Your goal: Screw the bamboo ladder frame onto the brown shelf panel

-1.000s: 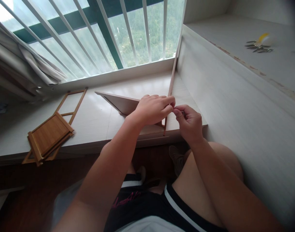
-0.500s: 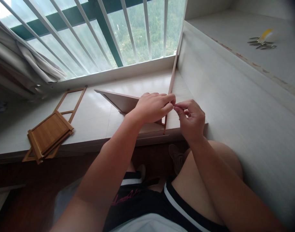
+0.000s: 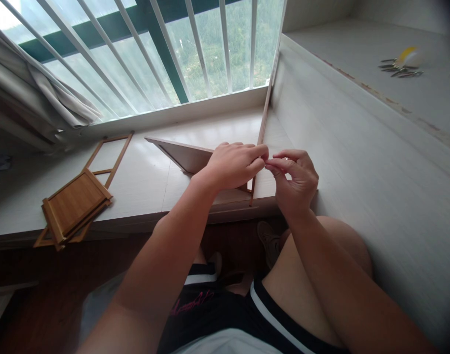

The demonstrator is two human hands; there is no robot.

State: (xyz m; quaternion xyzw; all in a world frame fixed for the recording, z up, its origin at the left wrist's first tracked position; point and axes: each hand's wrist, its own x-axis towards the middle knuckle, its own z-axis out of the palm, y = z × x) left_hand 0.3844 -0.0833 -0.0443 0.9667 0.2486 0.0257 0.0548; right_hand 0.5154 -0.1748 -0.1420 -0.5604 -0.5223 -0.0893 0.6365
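My left hand (image 3: pixel 236 164) is closed over the edge of a brown wooden panel (image 3: pixel 190 153), which stands tilted on the white ledge. Its fingers curl at the panel's right end, beside a long thin wooden strip (image 3: pixel 262 123). Close against those fingertips, my right hand (image 3: pixel 294 179) pinches with thumb and forefinger. Whatever sits in that pinch is too small to name. The left hand hides the place where panel and strip come together.
To the left, a stack of wooden panels (image 3: pixel 77 204) lies over an open wooden frame (image 3: pixel 117 160) on the white ledge (image 3: pixel 143 182). Small metal pieces (image 3: pixel 401 73) and a yellow item (image 3: pixel 407 54) rest on the right shelf. A barred window (image 3: pixel 210 49) rises behind.
My right hand has shifted slightly right and its fingers have rolled, the forefinger lifting while the pinch stays by the left fingertips. The left hand and panel stay nearly still.
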